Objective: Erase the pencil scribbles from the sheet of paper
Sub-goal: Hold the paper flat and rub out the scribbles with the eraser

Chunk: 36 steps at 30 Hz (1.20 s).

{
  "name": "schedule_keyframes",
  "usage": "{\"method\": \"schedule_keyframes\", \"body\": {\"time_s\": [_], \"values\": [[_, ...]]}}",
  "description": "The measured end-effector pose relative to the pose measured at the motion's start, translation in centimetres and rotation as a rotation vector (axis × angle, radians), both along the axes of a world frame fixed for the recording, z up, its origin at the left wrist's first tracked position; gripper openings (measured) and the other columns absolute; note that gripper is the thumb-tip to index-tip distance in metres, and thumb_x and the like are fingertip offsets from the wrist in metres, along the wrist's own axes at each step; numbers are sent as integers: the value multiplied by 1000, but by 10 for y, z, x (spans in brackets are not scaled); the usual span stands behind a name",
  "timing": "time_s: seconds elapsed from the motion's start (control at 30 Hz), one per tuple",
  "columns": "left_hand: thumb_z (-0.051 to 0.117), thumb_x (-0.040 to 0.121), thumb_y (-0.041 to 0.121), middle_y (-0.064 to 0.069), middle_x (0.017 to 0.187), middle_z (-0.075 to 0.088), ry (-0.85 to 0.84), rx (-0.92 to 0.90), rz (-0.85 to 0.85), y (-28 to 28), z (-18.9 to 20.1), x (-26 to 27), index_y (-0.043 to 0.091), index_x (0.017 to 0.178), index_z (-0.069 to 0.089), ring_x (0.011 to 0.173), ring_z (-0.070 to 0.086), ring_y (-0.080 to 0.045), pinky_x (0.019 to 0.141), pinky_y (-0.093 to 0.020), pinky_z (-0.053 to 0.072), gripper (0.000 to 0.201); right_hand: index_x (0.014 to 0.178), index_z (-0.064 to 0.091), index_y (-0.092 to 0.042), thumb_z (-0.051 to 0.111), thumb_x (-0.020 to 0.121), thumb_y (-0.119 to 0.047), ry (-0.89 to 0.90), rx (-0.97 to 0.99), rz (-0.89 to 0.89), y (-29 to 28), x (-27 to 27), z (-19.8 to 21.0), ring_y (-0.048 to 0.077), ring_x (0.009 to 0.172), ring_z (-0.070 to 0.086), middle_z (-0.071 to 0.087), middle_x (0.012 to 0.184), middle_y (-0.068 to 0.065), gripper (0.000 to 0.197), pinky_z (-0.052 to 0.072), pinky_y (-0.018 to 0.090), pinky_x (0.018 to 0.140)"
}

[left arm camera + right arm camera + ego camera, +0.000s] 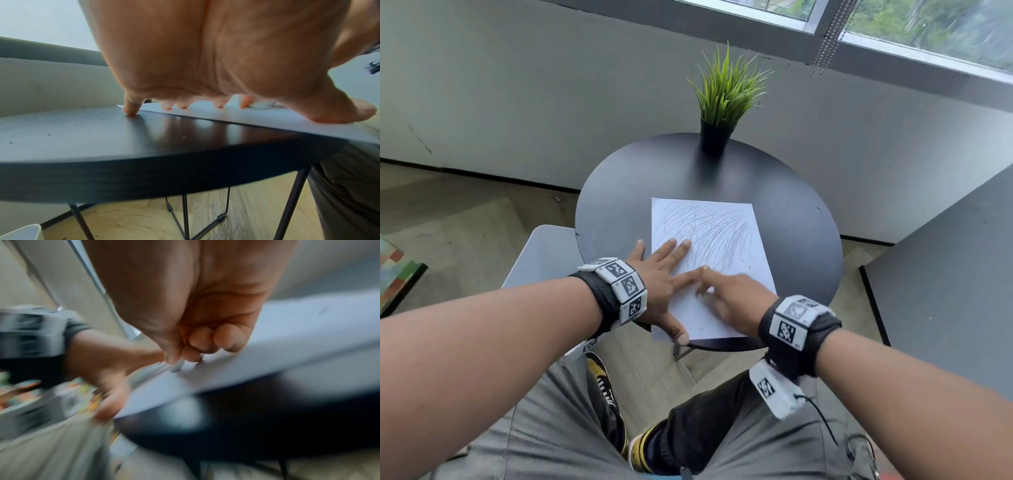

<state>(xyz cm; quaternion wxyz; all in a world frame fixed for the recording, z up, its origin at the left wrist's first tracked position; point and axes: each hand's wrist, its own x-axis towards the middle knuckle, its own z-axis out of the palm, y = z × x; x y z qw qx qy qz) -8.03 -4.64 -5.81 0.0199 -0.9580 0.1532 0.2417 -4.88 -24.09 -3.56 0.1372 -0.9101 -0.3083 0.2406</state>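
Note:
A white sheet of paper point(715, 233) lies on a round black table point(801, 240), with grey pencil scribbles across its far half. My left hand point(664, 274) lies flat with spread fingers on the sheet's left edge, little finger on the bare table and thumb at the near corner. In the left wrist view the fingertips point(131, 110) press the table point(102, 138) and the paper point(267, 118). My right hand point(726, 294), blurred by motion, is over the near middle of the sheet. The right wrist view shows its curled fingers point(205, 340) pinching a small whitish eraser point(177, 365) against the paper point(298, 337).
A potted green grass plant point(722, 102) stands at the table's far edge. A white seat point(544, 253) is tucked at the left of the table and a grey panel point(945, 291) stands to the right. The sheet's near edge overhangs the table rim above my knees.

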Motion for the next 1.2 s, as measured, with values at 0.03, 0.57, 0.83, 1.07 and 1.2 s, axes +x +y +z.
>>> {"method": "schedule_keyframes", "body": {"time_s": [0.03, 0.57, 0.83, 1.07, 1.2], "values": [[50, 54, 100, -5, 161, -36, 2, -1, 2, 0, -1, 0, 47, 152, -21, 151, -26, -31, 116, -70, 1, 133, 112, 50, -24, 45, 100, -34, -31, 23, -112, -3, 11, 1, 33, 95, 59, 65, 105, 12, 16, 49, 40, 82], [51, 53, 100, -7, 161, -36, 5, 8, 7, -1, -2, -1, 47, 153, -20, 150, -26, -31, 116, -71, 1, 133, 109, 51, -25, 49, 97, -37, 70, 35, 8, 13, -21, -7, 32, 93, 61, 67, 103, 11, 17, 49, 41, 82], [52, 55, 98, -6, 160, -36, -1, 7, 11, -1, -1, -1, 48, 151, -21, 150, -26, -30, 116, -70, 3, 131, 105, 51, -24, 47, 100, -42, 59, 17, 157, 1, -26, -1, 30, 91, 60, 67, 101, 9, 20, 48, 41, 80], [49, 52, 101, -7, 161, -35, 8, 53, 6, -3, 0, 0, 49, 149, -24, 151, -23, -32, 115, -72, 8, 133, 103, 46, -22, 44, 101, -36, 14, 46, 97, -8, -32, -7, 32, 85, 59, 67, 95, 11, 14, 50, 43, 76], [50, 52, 101, -6, 160, -36, 24, 48, 14, -5, 1, 3, 49, 149, -25, 151, -24, -32, 113, -75, 10, 133, 107, 48, -25, 44, 101, -42, -4, 45, -79, -12, -8, -2, 30, 89, 58, 65, 99, 9, 19, 48, 39, 78]]}}
